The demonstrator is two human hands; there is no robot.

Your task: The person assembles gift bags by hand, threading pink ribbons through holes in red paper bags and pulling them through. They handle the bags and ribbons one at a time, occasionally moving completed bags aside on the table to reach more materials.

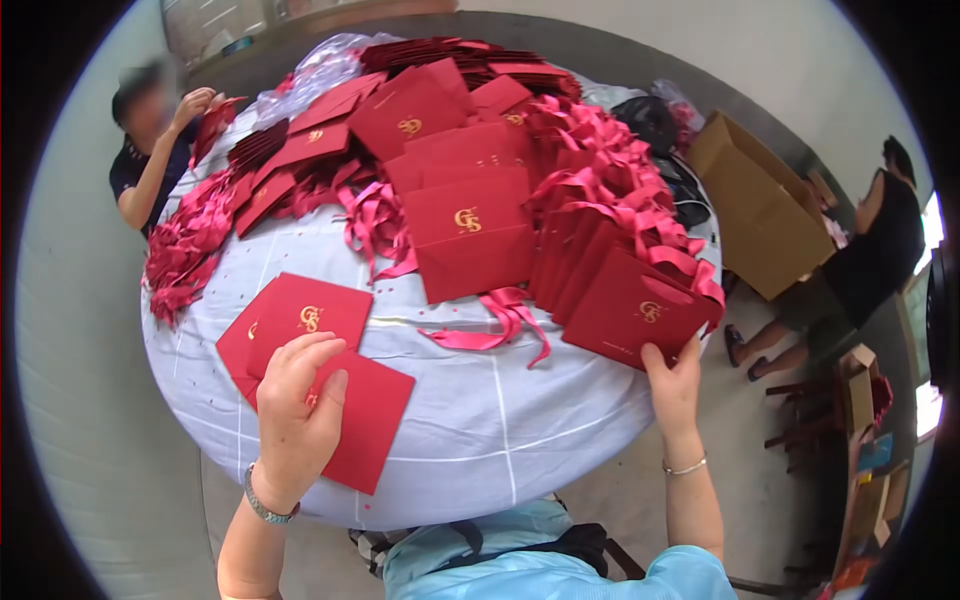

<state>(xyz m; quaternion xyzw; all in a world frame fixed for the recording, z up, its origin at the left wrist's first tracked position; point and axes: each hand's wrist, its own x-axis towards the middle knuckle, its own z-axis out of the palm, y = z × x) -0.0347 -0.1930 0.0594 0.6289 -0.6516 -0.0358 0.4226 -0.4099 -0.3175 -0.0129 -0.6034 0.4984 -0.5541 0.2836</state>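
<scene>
My right hand (pixel 672 388) pinches the lower edge of a red paper gift bag (pixel 640 305) with gold lettering, at the front of a leaning row of bags with pink ribbon handles (pixel 625 180). My left hand (pixel 300 405) is raised over several flat red bags (pixel 335 300) at the table's near left, its thumb apart from the bent fingers and nothing visible in it. Beneath it, one bag (pixel 375 420) lies partly covered by the hand. More red bags (pixel 470 235) lie stacked in the middle, with loose pink ribbons (pixel 490 325) beside them.
A pale cloth (pixel 450 410) covers the round table. Across it, a person (pixel 150 150) at the left handles a red piece. Clear plastic wrap (pixel 325 65) lies at the back. To the right stand a cardboard box (pixel 755 205) and another person (pixel 870 260).
</scene>
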